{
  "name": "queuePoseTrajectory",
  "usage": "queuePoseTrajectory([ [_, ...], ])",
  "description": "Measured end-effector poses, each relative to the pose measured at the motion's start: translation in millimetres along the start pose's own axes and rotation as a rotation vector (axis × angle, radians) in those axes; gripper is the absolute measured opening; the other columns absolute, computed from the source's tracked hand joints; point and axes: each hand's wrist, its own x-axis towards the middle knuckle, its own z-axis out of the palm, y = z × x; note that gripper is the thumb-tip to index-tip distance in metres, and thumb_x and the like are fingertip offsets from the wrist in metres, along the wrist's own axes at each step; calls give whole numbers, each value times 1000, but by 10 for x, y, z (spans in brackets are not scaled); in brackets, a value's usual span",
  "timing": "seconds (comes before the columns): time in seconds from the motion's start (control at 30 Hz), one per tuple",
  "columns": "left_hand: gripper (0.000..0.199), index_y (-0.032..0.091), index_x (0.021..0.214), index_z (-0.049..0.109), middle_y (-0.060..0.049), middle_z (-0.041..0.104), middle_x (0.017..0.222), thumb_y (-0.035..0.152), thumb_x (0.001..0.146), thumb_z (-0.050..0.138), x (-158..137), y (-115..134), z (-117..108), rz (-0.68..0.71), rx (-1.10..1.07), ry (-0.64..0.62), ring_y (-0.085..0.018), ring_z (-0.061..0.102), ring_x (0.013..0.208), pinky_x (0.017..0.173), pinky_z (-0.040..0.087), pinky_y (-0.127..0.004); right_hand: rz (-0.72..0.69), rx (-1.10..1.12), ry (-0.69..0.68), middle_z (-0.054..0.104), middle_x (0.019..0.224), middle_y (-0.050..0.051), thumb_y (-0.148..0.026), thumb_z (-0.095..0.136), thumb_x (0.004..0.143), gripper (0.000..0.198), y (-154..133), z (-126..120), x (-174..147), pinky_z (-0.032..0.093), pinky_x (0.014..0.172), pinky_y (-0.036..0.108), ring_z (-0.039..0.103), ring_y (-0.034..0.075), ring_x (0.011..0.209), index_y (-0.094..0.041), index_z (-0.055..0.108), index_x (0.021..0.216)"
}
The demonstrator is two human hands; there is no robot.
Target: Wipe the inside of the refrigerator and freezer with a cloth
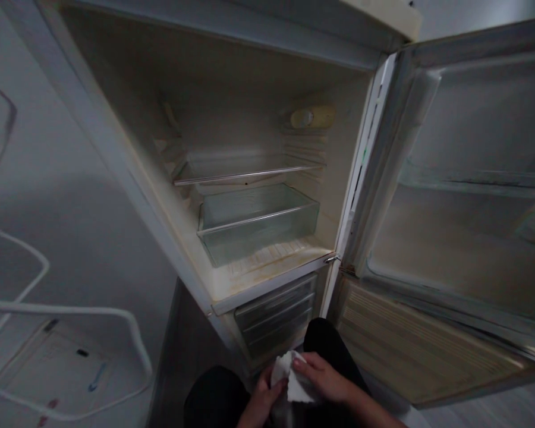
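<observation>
Both hands close on one white wipe [299, 387], paper or thin cloth, low in front of the fridge [129, 190]: the left hand [264, 393] pinches one side, the right hand [317, 373] the other, its thumb pressed on top. The wipe is crumpled with a ragged edge; whether it is one layer or several I cannot tell. It should handle as nearly weightless, limp and easy to tear, more so if damp, and not slippery. A bunched, thick part would make the safest hold, with fingers spread behind it rather than pulling at the ragged edge.

Around the hands are two dark-clad knees [327, 345], just before the fridge's lower compartment, where one ribbed drawer front [279, 315] shows. Inside the fridge's upper compartment I count one glass shelf [249, 171], one clear bin [267, 232] beneath it and one lamp housing [312, 117]. Two doors stand open at the fridge's right, an upper door [477, 131] and a ribbed lower door [410, 339]. Left of the fridge, white cable [89, 309] loops about; its number of strands is unclear.
</observation>
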Motion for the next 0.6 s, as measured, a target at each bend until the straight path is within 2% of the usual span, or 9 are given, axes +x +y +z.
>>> queuePoseTrajectory([
  [0.07, 75, 18, 104, 73, -13, 75, 112, 70, 52, 88, -23, 156, 18, 26, 63, 144, -36, 67, 112, 101, 51, -44, -154, -191, 211, 66, 99, 10, -63, 51, 99, 52, -95, 27, 32, 51, 81, 32, 61, 20, 89, -15, 69, 106],
  [0.13, 60, 18, 93, 70, -9, 74, 98, 66, 60, 84, -59, 320, 12, 106, 127, 213, -31, 68, 101, 94, 53, -39, -370, -452, 384, 65, 119, 14, -43, 52, 101, 33, -162, 74, 16, 49, 100, 39, 60, 25, 112, -19, 68, 115],
  [0.17, 54, 19, 90, 67, -7, 73, 93, 63, 63, 83, -81, 396, 3, 147, 147, 228, -29, 68, 97, 91, 53, -36, -462, -570, 387, 63, 124, 14, -34, 52, 100, 28, -186, 113, -3, 47, 104, 39, 58, 26, 118, -20, 68, 118],
  [0.23, 46, 20, 90, 64, -5, 70, 90, 57, 68, 80, -132, 529, -16, 208, 167, 226, -26, 67, 93, 87, 53, -33, -558, -721, 214, 62, 126, 14, -24, 52, 97, 28, -218, 225, -32, 48, 104, 37, 58, 25, 118, -22, 68, 120],
  [0.3, 39, 20, 91, 63, -3, 69, 88, 51, 72, 78, -187, 634, -29, 237, 185, 214, -24, 66, 89, 84, 52, -31, -528, -734, 23, 62, 127, 13, -21, 52, 94, 33, -233, 369, -18, 50, 102, 35, 59, 24, 118, -22, 69, 123],
  [0.33, 37, 21, 91, 63, -3, 69, 87, 50, 74, 76, -215, 678, -34, 248, 195, 207, -23, 65, 87, 83, 52, -31, -485, -703, -11, 61, 130, 14, -21, 52, 93, 35, -235, 440, 10, 49, 105, 36, 58, 24, 121, -22, 69, 125],
  [0.5, 34, 21, 96, 68, -7, 71, 98, 48, 76, 75, -357, 790, -93, 317, 236, 198, -28, 66, 97, 91, 53, -36, -285, -387, 66, 60, 139, 17, -32, 49, 98, 45, -143, 639, 246, 34, 122, 49, 54, 28, 133, -17, 62, 138],
  [0.53, 35, 21, 98, 69, -8, 71, 100, 48, 76, 75, -384, 783, -111, 329, 245, 179, -28, 67, 99, 91, 53, -36, -240, -323, 69, 63, 135, 18, -38, 51, 98, 46, -92, 646, 298, 34, 122, 51, 56, 29, 131, -16, 63, 136],
  [0.6, 36, 21, 101, 71, -9, 72, 101, 48, 79, 74, -429, 741, -139, 357, 249, 118, -29, 67, 99, 92, 54, -36, -156, -217, 86, 69, 121, 17, -52, 52, 95, 49, 39, 654, 408, 42, 115, 52, 63, 31, 118, -16, 69, 123],
])
